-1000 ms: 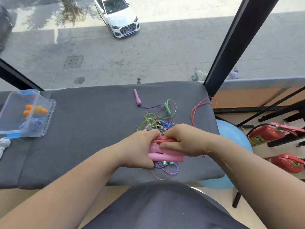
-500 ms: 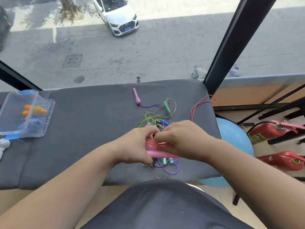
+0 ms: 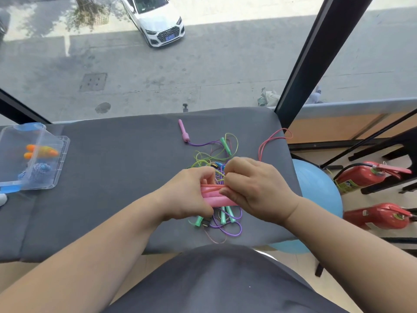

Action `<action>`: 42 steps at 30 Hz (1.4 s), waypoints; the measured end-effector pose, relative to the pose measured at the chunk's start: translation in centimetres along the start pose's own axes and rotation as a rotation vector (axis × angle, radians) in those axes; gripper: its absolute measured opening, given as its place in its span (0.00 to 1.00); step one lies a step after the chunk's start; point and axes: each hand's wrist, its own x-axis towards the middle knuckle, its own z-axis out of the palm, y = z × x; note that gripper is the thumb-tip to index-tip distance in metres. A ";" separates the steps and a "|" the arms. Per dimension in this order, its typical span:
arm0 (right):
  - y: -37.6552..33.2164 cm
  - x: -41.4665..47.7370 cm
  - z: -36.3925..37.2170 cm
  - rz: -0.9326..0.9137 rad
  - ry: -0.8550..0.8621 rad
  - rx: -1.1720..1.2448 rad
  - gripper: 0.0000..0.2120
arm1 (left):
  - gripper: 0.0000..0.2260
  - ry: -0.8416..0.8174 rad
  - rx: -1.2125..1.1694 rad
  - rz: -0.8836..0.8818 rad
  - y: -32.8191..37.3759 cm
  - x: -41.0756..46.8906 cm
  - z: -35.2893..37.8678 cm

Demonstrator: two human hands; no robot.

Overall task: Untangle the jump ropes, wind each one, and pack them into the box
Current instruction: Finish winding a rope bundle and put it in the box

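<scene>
My left hand grips the pink handles of a jump rope above the grey padded bench. My right hand pinches the pink cord wrapped across those handles. A loop of the same pink cord trails to the bench's right edge. Under my hands lies a tangle of green and purple ropes, with green handles near the front and a pink-handled purple rope at the back. The clear plastic box stands open at the far left and holds wound ropes.
Two red fire extinguishers lie on the floor to the right, beside a blue exercise ball. A black window post rises behind the bench's right corner. Glass looks down on a street with a white car.
My right hand has shifted along the pink handles and lifted slightly, carrying the cord across them. The left hand keeps its hold on the handles.
</scene>
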 end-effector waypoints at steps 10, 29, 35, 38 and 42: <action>1.7 -0.9 0.4 0.089 -0.026 -0.282 0.20 | 0.16 0.234 -0.054 -0.114 0.0 0.4 -0.5; 3.9 -1.6 0.6 0.090 -0.338 -0.080 0.17 | 0.14 0.055 -0.364 -0.161 0.5 -0.8 -2.1; 4.5 0.2 0.5 -0.091 -0.497 -0.132 0.05 | 0.16 -0.169 -0.249 -0.160 0.7 -1.6 -2.2; 4.9 1.9 -0.1 -0.178 -0.612 -0.183 0.02 | 0.15 -0.269 -0.148 -0.171 0.7 -1.9 -2.1; 4.6 3.9 -1.4 -0.202 -0.631 -0.207 0.08 | 0.15 -0.277 0.026 -0.214 0.0 -1.8 -1.6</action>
